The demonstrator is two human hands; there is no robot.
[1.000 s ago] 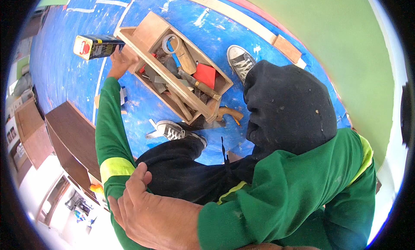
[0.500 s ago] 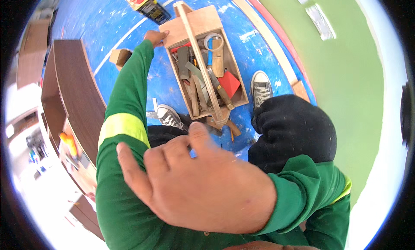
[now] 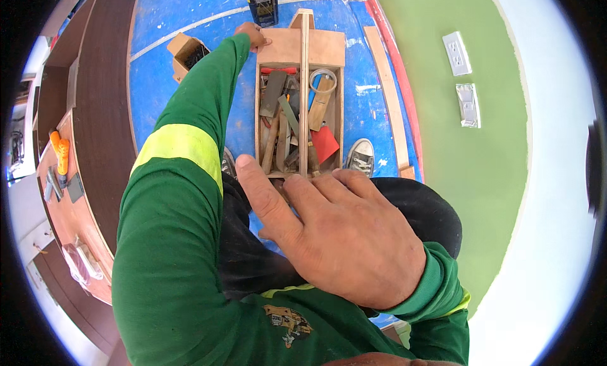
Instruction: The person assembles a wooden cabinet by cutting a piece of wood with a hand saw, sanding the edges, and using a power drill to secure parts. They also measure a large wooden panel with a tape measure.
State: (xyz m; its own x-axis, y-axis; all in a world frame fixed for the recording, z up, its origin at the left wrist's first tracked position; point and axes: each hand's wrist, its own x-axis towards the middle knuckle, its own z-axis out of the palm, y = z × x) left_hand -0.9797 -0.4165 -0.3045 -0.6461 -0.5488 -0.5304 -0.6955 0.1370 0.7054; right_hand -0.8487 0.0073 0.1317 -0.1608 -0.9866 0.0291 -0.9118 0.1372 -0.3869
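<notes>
My left hand reaches out to the far left corner of a wooden toolbox, fingers closed on the edge of its end board. A long centre handle runs over the box. Inside lie a roll of tape, a red piece, a dark grey block, wooden-handled tools and other pieces partly hidden. My right hand hovers close in front, back up, fingers stretched and apart, holding nothing. It covers part of the view just below the toolbox's near end.
Blue sheeting covers the floor. An open cardboard box and a dark can stand beyond my left arm. A brown cabinet at left has an orange tool. Planks lie along the green wall.
The view has turned, so the toolbox now looks straight instead of slanted. My right hand has shifted right and its fingers have spread more. My left hand stays at the box corner.
</notes>
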